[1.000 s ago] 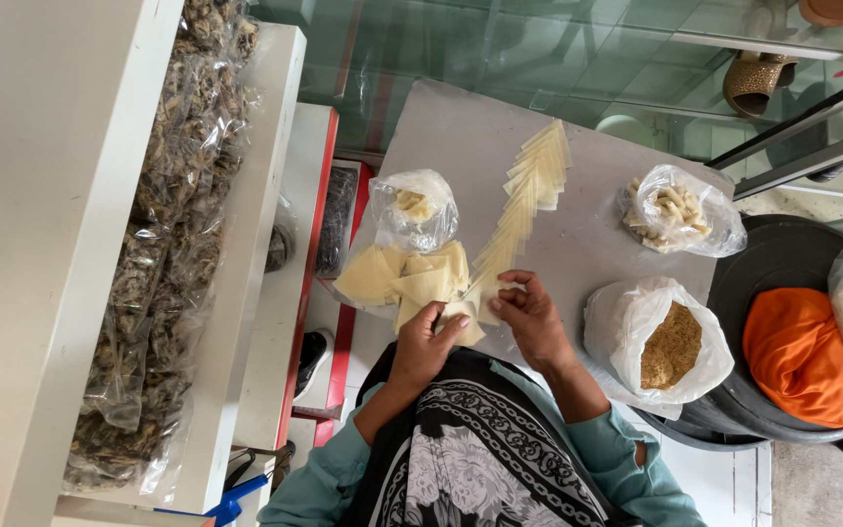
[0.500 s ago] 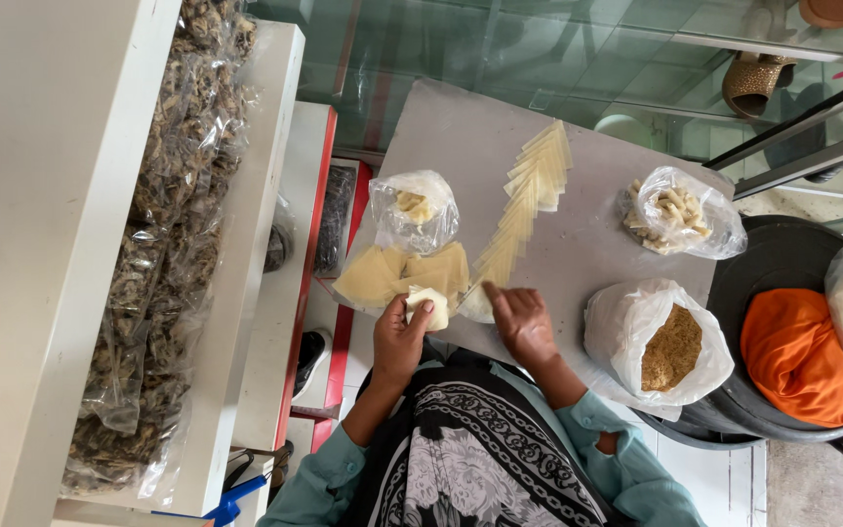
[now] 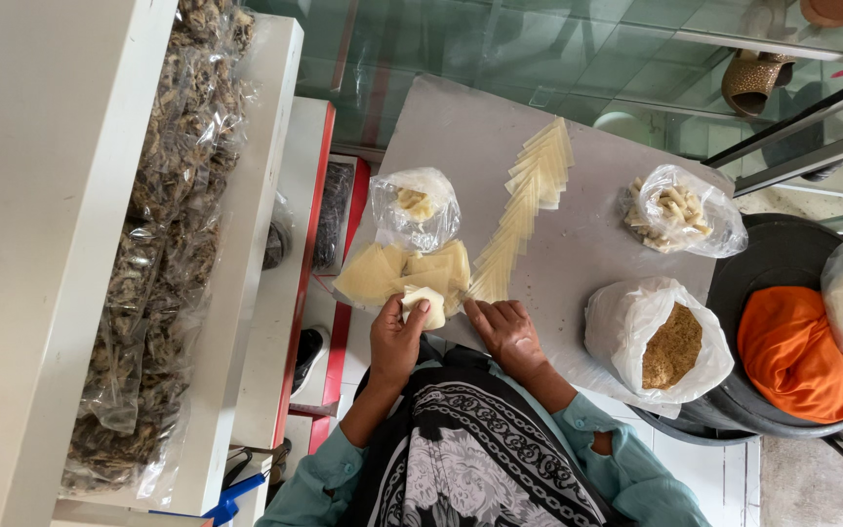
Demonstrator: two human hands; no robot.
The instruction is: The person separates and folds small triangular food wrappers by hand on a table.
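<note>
My left hand (image 3: 397,340) holds a folded pale dough wrapper (image 3: 425,304) at the near edge of the grey table (image 3: 461,146). It rests beside a loose pile of yellowish wrappers (image 3: 397,271). My right hand (image 3: 506,332) lies flat on the table with fingers apart, fingertips at the near end of a long row of overlapping square wrappers (image 3: 522,210) that runs diagonally away from me. A clear bag with a few pale pieces (image 3: 415,207) stands just beyond the pile.
A plastic bag of brown crumbly filling (image 3: 670,344) sits to my right, and a bag of pale shaped pieces (image 3: 677,214) further back. An orange cloth (image 3: 800,351) lies on a dark round tray (image 3: 782,259). White shelves with bagged dried goods (image 3: 163,234) stand on the left.
My hands have separated: the left drew a folded wrapper toward the near table edge, and the right moved from the pile to the near end of the wrapper row.
</note>
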